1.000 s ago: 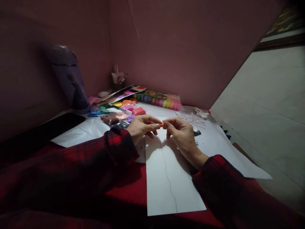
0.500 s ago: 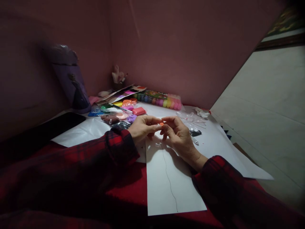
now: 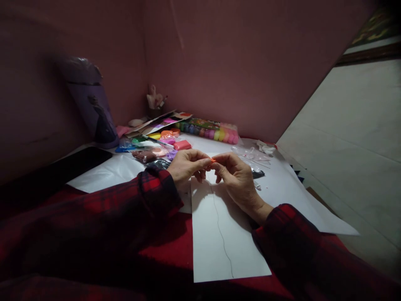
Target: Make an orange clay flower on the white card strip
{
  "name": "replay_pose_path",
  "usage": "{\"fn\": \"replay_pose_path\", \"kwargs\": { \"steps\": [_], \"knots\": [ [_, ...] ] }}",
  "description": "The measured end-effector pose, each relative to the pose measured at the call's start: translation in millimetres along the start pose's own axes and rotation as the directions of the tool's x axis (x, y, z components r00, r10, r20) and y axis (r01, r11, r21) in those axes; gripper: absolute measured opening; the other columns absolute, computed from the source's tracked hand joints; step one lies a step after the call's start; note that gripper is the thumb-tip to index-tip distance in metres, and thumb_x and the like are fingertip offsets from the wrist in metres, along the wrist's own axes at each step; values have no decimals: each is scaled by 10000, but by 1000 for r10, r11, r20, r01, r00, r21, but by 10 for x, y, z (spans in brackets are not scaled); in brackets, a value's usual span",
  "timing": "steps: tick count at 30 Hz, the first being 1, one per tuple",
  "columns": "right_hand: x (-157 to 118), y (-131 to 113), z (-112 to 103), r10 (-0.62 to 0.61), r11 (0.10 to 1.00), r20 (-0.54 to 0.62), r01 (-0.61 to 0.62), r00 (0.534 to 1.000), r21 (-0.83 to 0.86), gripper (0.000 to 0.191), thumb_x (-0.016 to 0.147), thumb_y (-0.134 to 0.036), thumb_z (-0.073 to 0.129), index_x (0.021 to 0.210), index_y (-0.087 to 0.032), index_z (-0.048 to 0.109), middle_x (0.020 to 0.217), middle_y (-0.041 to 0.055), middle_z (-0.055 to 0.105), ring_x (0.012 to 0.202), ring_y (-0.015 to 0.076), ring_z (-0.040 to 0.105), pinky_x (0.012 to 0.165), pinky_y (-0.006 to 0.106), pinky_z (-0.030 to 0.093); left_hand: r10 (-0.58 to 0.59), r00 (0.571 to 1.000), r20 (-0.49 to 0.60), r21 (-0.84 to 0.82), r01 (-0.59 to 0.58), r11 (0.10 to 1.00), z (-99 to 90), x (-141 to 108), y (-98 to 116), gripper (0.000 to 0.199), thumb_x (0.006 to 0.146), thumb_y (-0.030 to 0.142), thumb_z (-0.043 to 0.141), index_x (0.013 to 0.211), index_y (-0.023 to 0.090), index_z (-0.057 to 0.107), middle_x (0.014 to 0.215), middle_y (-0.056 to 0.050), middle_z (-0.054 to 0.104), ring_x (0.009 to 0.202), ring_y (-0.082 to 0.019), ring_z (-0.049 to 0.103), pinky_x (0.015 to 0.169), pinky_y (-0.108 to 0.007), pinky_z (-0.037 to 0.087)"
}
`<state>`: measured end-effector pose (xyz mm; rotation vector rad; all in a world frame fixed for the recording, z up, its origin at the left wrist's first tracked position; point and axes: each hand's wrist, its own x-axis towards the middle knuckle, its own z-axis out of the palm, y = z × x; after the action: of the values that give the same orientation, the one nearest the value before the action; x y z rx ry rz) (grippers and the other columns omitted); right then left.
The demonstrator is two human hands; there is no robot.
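1. Head view: the left hand (image 3: 188, 167) and the right hand (image 3: 239, 179) are meeting above the far part of the lined card (image 3: 209, 242), both pinching a small orange piece (image 3: 213, 160) between thumb and forefinger.
2. Fingertips are gripping from opposite sides, probably because so small a piece needs steadying while being pressed; its exact shape is hiding behind them.
3. Beneath the hands, the card is lying lengthwise towards the person, likely so that its wavy line is staying in easy sight.
4. Beyond the card and to its left, soft coloured packets, a red packet (image 3: 182, 145) among them, are sitting bunched, seemingly for easy reach.
5. Farther behind the card, a pack of coloured pieces (image 3: 216, 134) is resting near the wall, perhaps to leave working room.
6. Right of the card's far end, clear bags (image 3: 250, 154) are lying on white sheeting (image 3: 291, 196).
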<state>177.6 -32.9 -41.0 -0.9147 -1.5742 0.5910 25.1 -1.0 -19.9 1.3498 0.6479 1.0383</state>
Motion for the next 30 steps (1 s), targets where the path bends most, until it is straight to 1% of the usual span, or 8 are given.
{"fn": "replay_pose_path", "kwargs": {
  "steps": [4,9,13,15,18,21,24,30],
  "knots": [
    [17,2,-1,32,995,-32,-29,999,91,139,828,-315,647,859,-181,626,749,2,622,562,105,540,462,237,470,-34,999,-36,-69,31,997,-6,0,-9,296,704,356,744,776,103,608,614,-7,625,439,-87,564,412,-207,466],
    [20,3,-15,65,993,-9,-63,998,103,131,819,-307,654,864,-184,650,677,-2,611,580,118,535,438,222,452,-67,996,61,-66,71,995,-19,11,-8,255,686,285,764,737,76,628,608,-28,635,438,-83,562,416,-199,469],
    [32,0,-16,115,983,-27,-110,993,148,163,829,-332,637,909,-191,644,658,-20,581,535,104,520,430,221,463,-95,995,28,-84,97,992,-20,14,1,244,696,280,753,708,80,615,582,-26,626,413,-82,547,381,-190,447],
    [40,-1,-17,149,970,-12,-144,989,197,182,811,-339,656,912,-189,638,664,-20,585,538,103,523,436,220,471,-100,995,26,-92,102,991,-21,15,0,261,696,301,752,694,86,604,575,-27,625,405,-84,545,368,-187,438],
    [44,-4,-22,218,938,49,-223,975,264,223,806,-384,652,907,-185,645,700,-4,603,553,105,530,436,219,471,-70,998,1,-117,69,991,-22,14,-7,300,673,338,768,691,94,594,567,-21,628,396,-86,546,367,-190,437],
    [39,-15,-23,285,909,68,-292,956,296,258,778,-411,677,908,-190,648,705,-5,605,540,98,521,433,211,453,-20,1000,-13,-118,18,993,-14,6,-12,314,641,334,788,718,95,600,597,-31,657,410,-92,559,387,-201,447],
    [35,-28,-23,319,896,78,-327,945,302,271,733,-410,724,869,-188,649,700,-6,610,546,92,514,439,197,430,7,1000,16,-77,-6,997,-5,-3,-12,304,635,310,792,740,92,608,638,-42,676,433,-96,572,415,-217,462],
    [45,-17,-29,386,838,171,-422,907,347,335,732,-470,707,895,-185,641,743,12,619,540,103,523,415,206,422,66,997,-34,-84,-69,994,-16,-3,-18,271,649,284,780,761,105,611,573,-20,653,435,-99,570,404,-202,437]
  ]
}}
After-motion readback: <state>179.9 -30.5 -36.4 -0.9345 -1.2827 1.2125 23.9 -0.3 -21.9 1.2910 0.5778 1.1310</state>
